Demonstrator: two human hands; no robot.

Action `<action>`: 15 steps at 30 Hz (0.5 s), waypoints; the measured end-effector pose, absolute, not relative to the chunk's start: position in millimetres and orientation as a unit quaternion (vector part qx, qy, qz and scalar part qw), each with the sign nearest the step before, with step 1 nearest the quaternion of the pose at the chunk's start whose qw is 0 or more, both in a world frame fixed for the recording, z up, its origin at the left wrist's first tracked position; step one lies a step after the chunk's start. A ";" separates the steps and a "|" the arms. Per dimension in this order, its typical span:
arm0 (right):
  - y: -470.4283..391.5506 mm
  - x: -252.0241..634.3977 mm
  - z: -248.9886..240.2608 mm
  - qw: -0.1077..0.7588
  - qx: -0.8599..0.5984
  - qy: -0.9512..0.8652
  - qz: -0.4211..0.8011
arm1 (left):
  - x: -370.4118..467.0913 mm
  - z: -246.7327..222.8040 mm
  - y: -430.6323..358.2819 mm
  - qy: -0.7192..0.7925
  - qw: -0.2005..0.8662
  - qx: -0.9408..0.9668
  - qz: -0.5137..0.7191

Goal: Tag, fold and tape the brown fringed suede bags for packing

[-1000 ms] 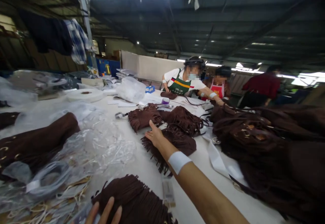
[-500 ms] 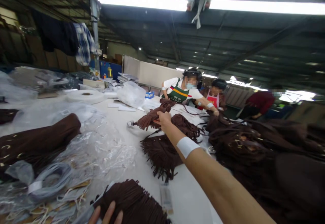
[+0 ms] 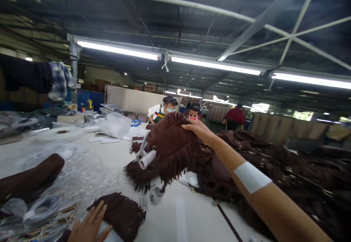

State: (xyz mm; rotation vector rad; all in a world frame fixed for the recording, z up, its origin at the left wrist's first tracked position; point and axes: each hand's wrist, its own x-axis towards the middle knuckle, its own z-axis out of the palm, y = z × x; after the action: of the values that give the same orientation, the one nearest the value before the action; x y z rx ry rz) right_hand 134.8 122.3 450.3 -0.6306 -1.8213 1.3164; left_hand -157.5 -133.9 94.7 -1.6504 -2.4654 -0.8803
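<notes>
My right hand [image 3: 199, 129] reaches forward and grips the upper edge of a dark brown fringed bag [image 3: 172, 148], held up over the table with its fringe hanging down. White material, like rolled paper or wrapping, shows at the bag's left side. Behind and below it lies more brown fringe [image 3: 138, 176]. At the lower left, my left hand [image 3: 89, 225] rests with fingers stretched out on another brown fringed piece [image 3: 123, 212], which lies on the white table [image 3: 164, 212]. Part of that piece is covered by the hand.
A large heap of brown bags [image 3: 274, 172] covers the right side. Clear plastic [image 3: 93, 172], a coiled bundle [image 3: 42, 211] and a rolled brown piece [image 3: 35, 178] lie left. A white tape roll [image 3: 60, 134] and blue box [image 3: 135, 123] sit farther back. Co-workers [image 3: 159, 112] stand across the table.
My right hand has lifted a fringed bag and now holds it up near the middle. My left hand still lies on its fringed piece, showing more of itself. The view has tilted up and turned right.
</notes>
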 end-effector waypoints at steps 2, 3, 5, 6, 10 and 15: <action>96.3 166.3 461.5 0.380 -0.246 -0.729 0.513 | -138.9 136.8 -132.7 -0.757 -0.047 -0.510 -0.405; 83.4 179.3 462.9 0.377 -0.247 -0.733 0.510 | -124.0 155.3 -132.0 -0.735 -0.089 -0.496 -0.455; 58.0 201.2 457.2 0.374 -0.253 -0.736 0.505 | -84.9 180.2 -131.3 -0.688 -0.240 -0.465 -0.503; 45.4 210.9 450.5 0.372 -0.257 -0.736 0.505 | -62.8 185.7 -132.0 -0.671 -0.317 -0.442 -0.503; -1.3 249.2 411.5 0.357 -0.283 -0.710 0.537 | 10.7 177.3 -148.8 -0.683 -0.342 -0.391 -0.514; -42.0 293.6 368.5 0.406 -0.315 -0.659 0.549 | 41.3 156.3 -183.2 -0.695 -0.226 -0.329 -0.598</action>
State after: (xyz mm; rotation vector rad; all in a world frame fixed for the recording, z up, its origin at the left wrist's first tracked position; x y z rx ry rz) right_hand 293.6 -42.0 368.5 -0.7938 -1.6637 1.3851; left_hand 41.3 -183.2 156.3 -1.2152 -2.5676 -2.2085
